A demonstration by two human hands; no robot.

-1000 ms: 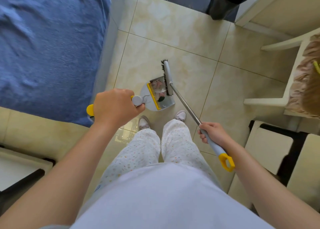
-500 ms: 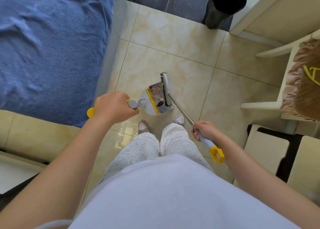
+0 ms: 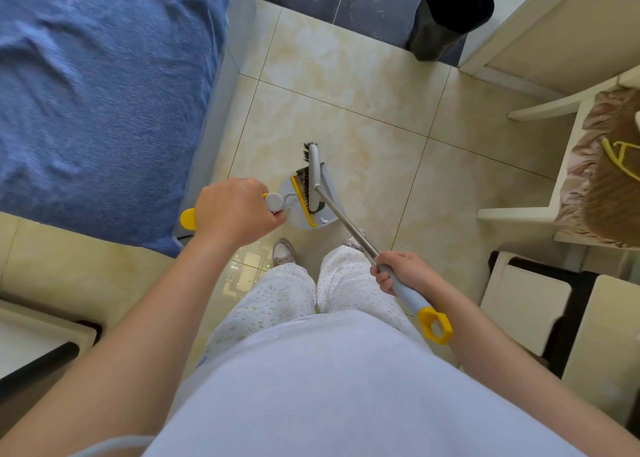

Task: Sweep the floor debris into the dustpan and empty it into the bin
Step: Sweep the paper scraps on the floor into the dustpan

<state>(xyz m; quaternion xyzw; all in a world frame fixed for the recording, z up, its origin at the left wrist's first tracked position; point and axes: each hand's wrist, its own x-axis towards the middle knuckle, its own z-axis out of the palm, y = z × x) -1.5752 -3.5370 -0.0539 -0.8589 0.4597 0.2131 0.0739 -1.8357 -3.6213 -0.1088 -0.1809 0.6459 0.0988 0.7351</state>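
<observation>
1. The fingers of the left hand (image 3: pixel 239 211) are wrapping fully closed around the dustpan's upright handle, just behind its yellow end (image 3: pixel 188 219).
2. The fingers of the right hand (image 3: pixel 403 272) are curling shut around the grey grip of the broom handle (image 3: pixel 349 228), just above its yellow hanging loop (image 3: pixel 435 327).
3. The dustpan (image 3: pixel 304 197) is sitting on the tiled floor (image 3: pixel 346 86) just ahead of the person's shoes, beside the bed (image 3: pixel 104 93).
4. The broom head (image 3: pixel 313 176) is lying across the dustpan's mouth, its bristles pressing in against the yellow comb; any debris beneath it is hidden.
5. The black bin (image 3: pixel 446 17) is standing well beyond the dustpan, by the dark floor strip.
6. Risk, as I judge it: tipping the dustpan forward while lifting could be spilling the debris back out; pulling the broom away early could be dragging bits over the lip.
</observation>
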